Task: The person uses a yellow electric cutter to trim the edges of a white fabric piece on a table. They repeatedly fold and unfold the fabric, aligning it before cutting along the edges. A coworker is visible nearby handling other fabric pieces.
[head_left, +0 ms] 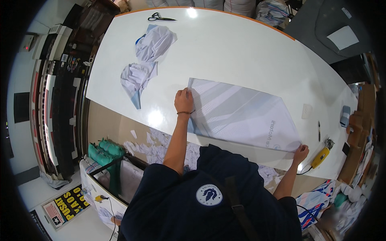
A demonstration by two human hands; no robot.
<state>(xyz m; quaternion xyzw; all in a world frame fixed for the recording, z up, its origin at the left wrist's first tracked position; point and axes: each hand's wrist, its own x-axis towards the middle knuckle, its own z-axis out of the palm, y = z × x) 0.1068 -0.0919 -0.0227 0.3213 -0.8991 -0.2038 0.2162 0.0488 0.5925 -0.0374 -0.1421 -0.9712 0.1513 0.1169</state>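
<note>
A pale grey-and-white printed fabric panel (241,114) lies flat on the white table (225,48), stretched between my hands. My left hand (184,101) is closed on its left edge, just below the upper left corner. The lower right corner is pinched in my right hand (300,154). Close beyond that hand sits a yellow electric cutter (320,157) with a metal head and a cord. Two crumpled pieces of similar fabric, one farther off (156,43) and one nearer (136,78), rest left of the panel.
Black scissors (161,18) lie near the table's far edge. A thin dark tool (319,131) and a grey-blue object (345,116) are at the right. Fabric scraps (152,145) litter the floor below the near edge. A long machine (60,96) stands at the left.
</note>
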